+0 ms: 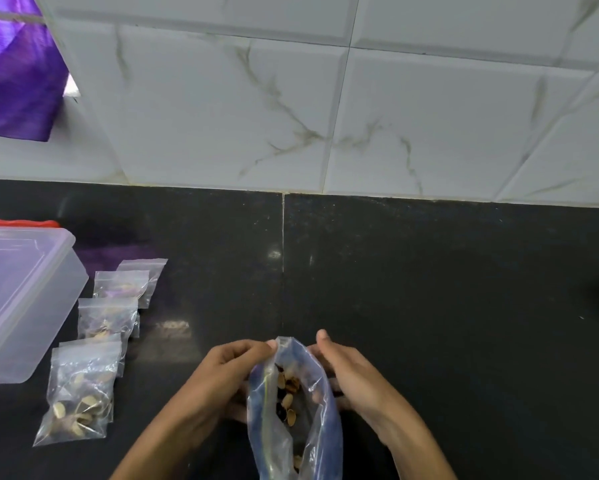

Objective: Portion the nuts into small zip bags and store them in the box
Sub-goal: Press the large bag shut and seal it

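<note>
A large clear plastic bag (312, 441) with nuts (287, 393) inside stands open at the bottom centre. My left hand (218, 379) pinches the left side of its mouth. My right hand (353, 379) holds the right side, fingers curled round the plastic. Three small zip bags with nuts lie in a row at the left: the nearest (80, 396), the middle one (106, 318) and the farthest (128, 282). More small bags seem to lie under them. The translucent plastic box (24, 303) with its lid on stands at the far left.
The dark stone counter (429, 289) runs under everything, backed by a white marbled tile wall (325, 116). A purple cloth (14, 71) hangs at the top left. A red object (24, 223) peeks out behind the box.
</note>
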`<act>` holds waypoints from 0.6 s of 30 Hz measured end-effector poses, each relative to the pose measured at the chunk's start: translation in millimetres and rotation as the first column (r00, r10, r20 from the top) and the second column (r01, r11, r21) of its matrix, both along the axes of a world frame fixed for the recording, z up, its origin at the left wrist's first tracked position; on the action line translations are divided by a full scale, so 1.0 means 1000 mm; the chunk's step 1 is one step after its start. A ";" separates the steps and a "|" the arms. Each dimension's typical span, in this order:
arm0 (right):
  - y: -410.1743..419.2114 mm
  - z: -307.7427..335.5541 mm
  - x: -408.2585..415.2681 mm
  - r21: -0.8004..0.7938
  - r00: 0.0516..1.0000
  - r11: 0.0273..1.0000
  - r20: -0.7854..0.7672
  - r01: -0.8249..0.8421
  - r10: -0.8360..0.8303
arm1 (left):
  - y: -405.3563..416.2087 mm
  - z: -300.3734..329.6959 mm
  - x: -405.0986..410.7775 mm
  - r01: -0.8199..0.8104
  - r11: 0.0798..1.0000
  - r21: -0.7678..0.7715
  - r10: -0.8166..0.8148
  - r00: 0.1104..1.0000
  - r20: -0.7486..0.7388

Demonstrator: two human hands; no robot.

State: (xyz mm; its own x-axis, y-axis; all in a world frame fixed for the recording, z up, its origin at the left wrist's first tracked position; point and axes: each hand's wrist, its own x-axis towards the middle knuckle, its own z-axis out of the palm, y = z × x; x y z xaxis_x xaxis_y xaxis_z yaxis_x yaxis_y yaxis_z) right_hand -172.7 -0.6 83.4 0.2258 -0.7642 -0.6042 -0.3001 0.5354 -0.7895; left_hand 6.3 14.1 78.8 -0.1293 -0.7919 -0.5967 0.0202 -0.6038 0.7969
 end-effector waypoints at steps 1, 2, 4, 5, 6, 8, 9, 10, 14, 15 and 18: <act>-0.002 0.000 -0.001 0.013 1.000 1.000 0.022 -0.001 0.001 | -0.001 0.000 -0.001 -0.003 1.000 -0.011 0.003 1.000 -0.017; -0.003 -0.003 -0.002 -0.004 1.000 1.000 0.025 -0.015 0.015 | -0.002 -0.001 -0.003 -0.029 0.998 -0.054 0.029 1.000 0.003; -0.002 -0.006 -0.001 -0.078 0.997 0.995 -0.028 -0.068 0.066 | -0.001 -0.002 -0.006 -0.018 0.964 -0.266 0.081 0.971 0.227; 0.001 -0.006 0.002 -0.146 0.994 0.985 -0.082 -0.086 0.075 | 0.000 -0.004 -0.007 0.053 0.921 -0.387 0.113 0.912 0.395; 0.004 -0.006 0.006 -0.237 0.983 0.967 -0.175 -0.089 0.048 | 0.001 -0.006 -0.011 0.141 0.871 -0.471 0.161 0.823 0.544; 0.012 -0.002 0.019 -0.438 0.922 0.889 -0.383 -0.134 -0.050 | 0.004 -0.007 -0.020 0.310 0.770 -0.558 0.280 0.621 0.732; 0.017 -0.001 0.026 -0.499 0.895 0.853 -0.437 -0.155 -0.092 | 0.005 -0.008 -0.024 0.387 0.710 -0.588 0.324 0.562 0.761; 0.020 0.001 0.031 -0.531 0.871 0.827 -0.478 -0.183 -0.114 | 0.006 -0.011 -0.028 0.446 0.643 -0.623 0.368 0.533 0.762; 0.021 0.001 0.021 -0.521 0.849 0.830 -0.514 -0.199 -0.120 | 0.010 -0.006 -0.031 0.229 0.750 -0.621 0.302 0.716 0.629; 0.020 -0.003 0.015 -0.477 0.903 0.871 -0.417 -0.118 -0.106 | 0.013 -0.005 -0.028 0.153 0.831 -0.535 0.228 0.783 0.578; 0.016 -0.007 0.001 -0.159 0.986 0.975 0.078 0.155 -0.144 | 0.016 -0.011 -0.014 0.084 0.942 -0.326 0.053 0.919 0.390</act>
State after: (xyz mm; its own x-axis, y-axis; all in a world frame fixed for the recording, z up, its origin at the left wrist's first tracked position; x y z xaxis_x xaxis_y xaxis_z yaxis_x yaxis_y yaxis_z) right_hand -171.7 15.3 76.0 0.1363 -0.8799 -0.4552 -0.1708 0.4317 -0.8857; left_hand -8.0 30.0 68.1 0.0442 -0.9510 -0.3060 -0.3383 -0.3025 0.8911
